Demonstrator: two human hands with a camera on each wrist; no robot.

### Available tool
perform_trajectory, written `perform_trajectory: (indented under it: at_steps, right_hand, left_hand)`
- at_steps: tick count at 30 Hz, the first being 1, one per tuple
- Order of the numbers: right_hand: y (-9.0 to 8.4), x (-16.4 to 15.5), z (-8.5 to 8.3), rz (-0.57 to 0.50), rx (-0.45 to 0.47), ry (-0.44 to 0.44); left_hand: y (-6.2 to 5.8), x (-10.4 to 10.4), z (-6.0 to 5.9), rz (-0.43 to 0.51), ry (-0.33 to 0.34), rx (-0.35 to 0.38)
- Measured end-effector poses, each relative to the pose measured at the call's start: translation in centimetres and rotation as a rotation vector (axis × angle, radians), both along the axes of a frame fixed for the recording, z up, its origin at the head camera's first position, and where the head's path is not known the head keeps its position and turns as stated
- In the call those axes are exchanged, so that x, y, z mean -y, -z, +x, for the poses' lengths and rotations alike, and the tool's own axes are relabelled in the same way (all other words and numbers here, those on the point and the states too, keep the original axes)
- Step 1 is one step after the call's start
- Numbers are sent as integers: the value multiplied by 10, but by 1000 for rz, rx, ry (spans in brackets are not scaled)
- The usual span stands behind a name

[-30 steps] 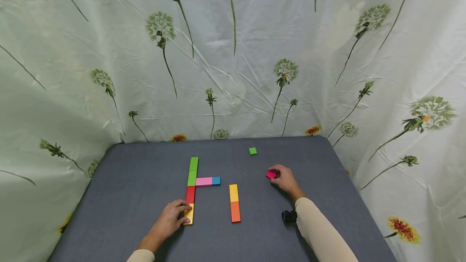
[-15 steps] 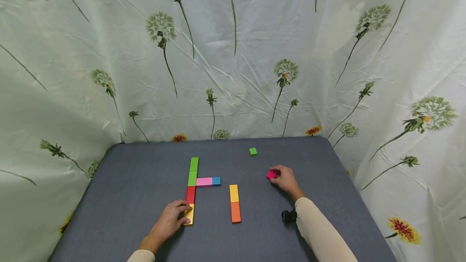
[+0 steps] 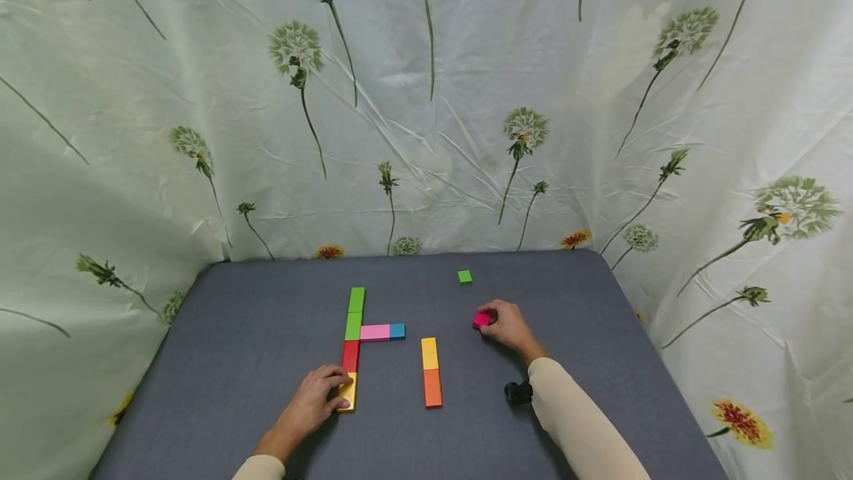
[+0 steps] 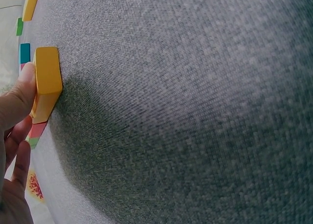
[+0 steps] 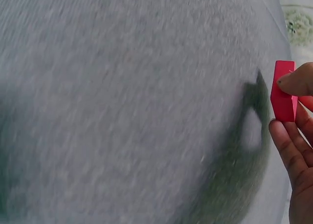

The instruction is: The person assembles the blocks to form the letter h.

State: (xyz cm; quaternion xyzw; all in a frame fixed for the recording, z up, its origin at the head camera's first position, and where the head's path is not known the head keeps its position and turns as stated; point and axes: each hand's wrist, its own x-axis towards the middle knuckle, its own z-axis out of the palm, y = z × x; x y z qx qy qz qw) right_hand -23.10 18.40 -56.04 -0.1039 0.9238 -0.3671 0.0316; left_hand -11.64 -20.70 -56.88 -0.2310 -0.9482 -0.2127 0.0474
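My left hand [image 3: 313, 398] lies at the near end of a column of blocks, thumb and index finger on the yellow block [image 3: 349, 393]. In the left wrist view the thumb [image 4: 24, 89] touches that yellow block [image 4: 48, 70]. Beyond it run a red block [image 3: 350, 355] and two green blocks [image 3: 355, 313]. A pink block [image 3: 375, 332] and a blue block [image 3: 397, 331] branch off to the right. My right hand [image 3: 509, 328] pinches a magenta block [image 3: 480, 320]. In the right wrist view this magenta block [image 5: 283, 99] is off the cloth, above its shadow.
Between the hands lie a yellow-orange block [image 3: 429, 353] and an orange block [image 3: 433, 388], end to end. A small green block [image 3: 464, 277] sits near the far edge of the grey table [image 3: 266, 317]. A flowered curtain [image 3: 426, 132] hangs behind. A black device [image 3: 518, 392] is on the right wrist.
My right hand, holding the magenta block, has shifted a little to the left in the last half second. The left hand and the blocks on the table stay where they were.
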Motion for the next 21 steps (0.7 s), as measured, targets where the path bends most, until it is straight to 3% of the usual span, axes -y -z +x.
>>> perform_trajectory:
  at_steps: [10, 21]
  right_hand:
    - [-7, 35, -8, 69, 26, -113]
    - [-11, 72, -12, 18, 46, -191]
  left_hand:
    - [1, 0, -1, -1, 2, -8]
    - [3, -2, 1, -6, -19, -13]
